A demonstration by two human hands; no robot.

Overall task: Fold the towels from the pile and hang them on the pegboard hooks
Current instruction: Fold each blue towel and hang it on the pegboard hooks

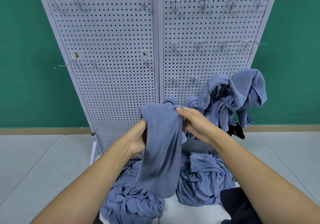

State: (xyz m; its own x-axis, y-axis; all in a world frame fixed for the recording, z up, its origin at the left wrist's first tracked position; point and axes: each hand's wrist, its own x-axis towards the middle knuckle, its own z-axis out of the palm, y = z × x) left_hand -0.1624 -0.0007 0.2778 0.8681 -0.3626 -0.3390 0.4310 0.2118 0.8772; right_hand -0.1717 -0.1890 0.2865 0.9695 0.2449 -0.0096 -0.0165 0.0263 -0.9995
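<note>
**Blue towel held before the pegboard, stock on hooks and floor**

Holder: pale grey perforated metal pegboard (pixel 112 88), two upright panels side by side, fitted with rows of thin wire hooks (pixel 174 2) and small paper labels (pixel 76 55) with handwritten characters.

Contents: several slate-blue terry towels (pixel 242 94) draped in soft, bunched folds on the lower-right hooks of the pegboard. The other hooks in view are bare.

Loose stock: a crumpled pile of slate-blue towels (pixel 202 180) on the floor at the foot of the pegboard.

Item in hand: one slate-blue towel (pixel 161 151), folded into a long hanging band, held in front of the pegboard's lower middle, above the pile.

Left hand (pixel 138 137): palm turned inward, grips the band's left edge. The thumb is up and the fingers are curled out of sight behind the cloth.

Right hand (pixel 195 121): back of the hand up, pinches the band's upper right edge between the upper and lower fingers.

Surround: matte green wall (pixel 26 68) behind the pegboard and pale grey floor tiles (pixel 34 163) below it.
</note>
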